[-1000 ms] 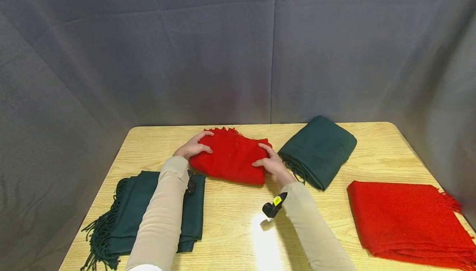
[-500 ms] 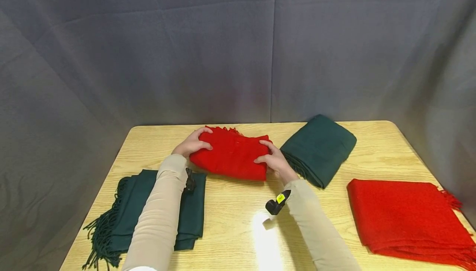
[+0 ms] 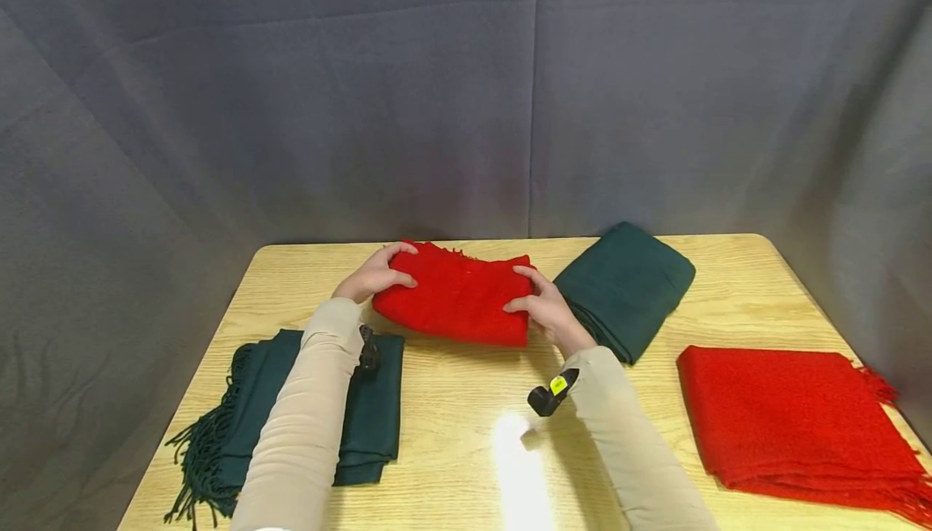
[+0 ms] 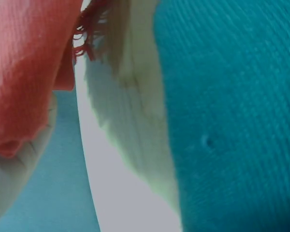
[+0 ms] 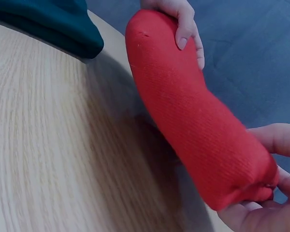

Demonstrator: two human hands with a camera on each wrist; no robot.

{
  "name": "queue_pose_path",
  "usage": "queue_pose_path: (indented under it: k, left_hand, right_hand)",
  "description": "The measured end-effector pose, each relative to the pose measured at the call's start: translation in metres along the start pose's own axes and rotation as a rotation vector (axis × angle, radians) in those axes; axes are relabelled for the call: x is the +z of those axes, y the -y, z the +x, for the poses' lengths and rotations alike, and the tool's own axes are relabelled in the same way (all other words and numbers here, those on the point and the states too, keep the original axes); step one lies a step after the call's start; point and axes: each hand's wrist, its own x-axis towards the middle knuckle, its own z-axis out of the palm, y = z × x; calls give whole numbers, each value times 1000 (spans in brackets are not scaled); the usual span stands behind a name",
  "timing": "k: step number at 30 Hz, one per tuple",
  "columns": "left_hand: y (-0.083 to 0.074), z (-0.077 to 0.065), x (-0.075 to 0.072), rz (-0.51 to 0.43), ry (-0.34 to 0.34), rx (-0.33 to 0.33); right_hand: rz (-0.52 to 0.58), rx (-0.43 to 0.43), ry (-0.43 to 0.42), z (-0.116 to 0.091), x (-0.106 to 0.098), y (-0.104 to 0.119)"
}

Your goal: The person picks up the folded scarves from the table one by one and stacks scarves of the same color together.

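Note:
A folded red scarf (image 3: 459, 296) with a fringe is held up over the back of the table by both hands. My left hand (image 3: 374, 274) grips its left end, thumb on the near face. At the other end my right hand (image 3: 548, 308) pinches the folded layers between thumb and fingers. In the right wrist view the red scarf (image 5: 188, 106) bends between the two hands, with its shadow on the wood below. The left wrist view shows its fringe (image 4: 89, 36) hanging down and a green scarf (image 4: 232, 116) close by.
A folded green scarf (image 3: 624, 288) lies at the back right. Another green scarf (image 3: 374, 409), with long tassels, lies front left, partly under my left forearm. A second folded red scarf (image 3: 786, 418) lies at the right edge. A grey curtain (image 3: 408, 110) hangs behind the table (image 3: 444, 442).
Both hands have raised the red scarf a little and moved it slightly toward the back. My right hand has shifted somewhat to the right with its end. The other scarves lie as before.

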Motion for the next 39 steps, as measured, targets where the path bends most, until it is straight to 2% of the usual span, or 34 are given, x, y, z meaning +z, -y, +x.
queue_pose_path:
  k: [12,19,29,39]
  left_hand:
    - [-11,-6,-3,-37,13,35]
    - [-15,-9,-3,-50,15,54]
    - [-21,-12,-3,-85,21,75]
    - [-26,-20,-3,-81,16,141]
  right_hand:
    - [8,-4,8,-7,-2,19]
    - [-52,-17,13,-11,-5,28]
    - [-72,-39,17,-17,-9,37]
    - [-59,-47,48,-25,-14,45]
